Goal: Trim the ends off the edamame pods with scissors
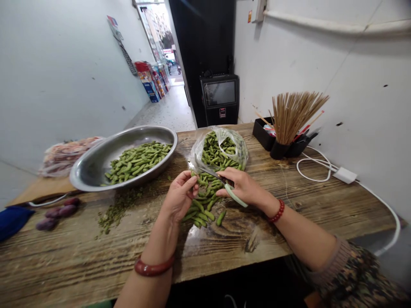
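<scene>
Pinched in the fingers of my left hand (183, 191) is a green edamame pod (193, 174), mostly hidden by the fingertips. My right hand (240, 185) grips scissors (236, 196) with pale green handles, their blades pointing left toward the pod. Beneath and between both hands lies a loose pile of edamame pods (199, 211) on the wooden table. Just behind, a clear plastic bag (241, 145) full of pods lies open toward me. A wide steel basin (93, 164), left of my hands, holds many pods.
Small green trimmings (117, 211) are scattered before the basin. Several purple-red round things (59, 211) and a bag of pale pinkish food (69, 154) are at left. Right of the plastic bag stand a black holder (263, 134) with skewers (293, 113) and a white cable with an adapter (345, 175).
</scene>
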`<move>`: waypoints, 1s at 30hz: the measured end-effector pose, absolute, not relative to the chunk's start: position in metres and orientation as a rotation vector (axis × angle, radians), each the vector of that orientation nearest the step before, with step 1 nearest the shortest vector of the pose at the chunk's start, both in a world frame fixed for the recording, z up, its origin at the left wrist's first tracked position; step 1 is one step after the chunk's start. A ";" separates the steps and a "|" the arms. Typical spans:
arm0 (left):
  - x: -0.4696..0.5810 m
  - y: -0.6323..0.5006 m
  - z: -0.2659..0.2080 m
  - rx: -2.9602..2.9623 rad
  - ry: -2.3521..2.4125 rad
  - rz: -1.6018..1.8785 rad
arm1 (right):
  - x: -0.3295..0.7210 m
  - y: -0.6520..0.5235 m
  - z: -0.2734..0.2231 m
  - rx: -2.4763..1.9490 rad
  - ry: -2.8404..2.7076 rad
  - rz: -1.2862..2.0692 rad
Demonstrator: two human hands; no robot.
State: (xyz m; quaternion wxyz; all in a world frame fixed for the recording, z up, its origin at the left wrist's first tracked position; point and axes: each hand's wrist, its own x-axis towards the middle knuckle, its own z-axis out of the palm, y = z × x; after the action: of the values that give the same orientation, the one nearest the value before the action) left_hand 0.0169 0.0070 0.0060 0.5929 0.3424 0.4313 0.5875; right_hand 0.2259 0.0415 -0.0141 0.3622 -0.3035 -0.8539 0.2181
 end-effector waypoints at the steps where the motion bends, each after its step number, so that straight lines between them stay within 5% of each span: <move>1: 0.017 0.007 0.005 0.834 1.017 1.361 | 0.226 0.041 -0.014 -0.778 -2.201 0.563; 17: 0.025 0.004 0.004 1.289 1.183 1.233 | 0.227 0.035 -0.004 -0.750 -2.366 0.602; 30: 0.013 0.010 0.005 0.752 0.971 1.431 | 0.224 0.041 -0.017 -0.794 -2.222 0.610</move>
State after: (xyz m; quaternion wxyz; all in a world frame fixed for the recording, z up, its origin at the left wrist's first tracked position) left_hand 0.0134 0.0104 0.0046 0.5874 0.3227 0.4166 0.6142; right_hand 0.2239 0.0408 -0.0167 0.3453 -0.3057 -0.8557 0.2348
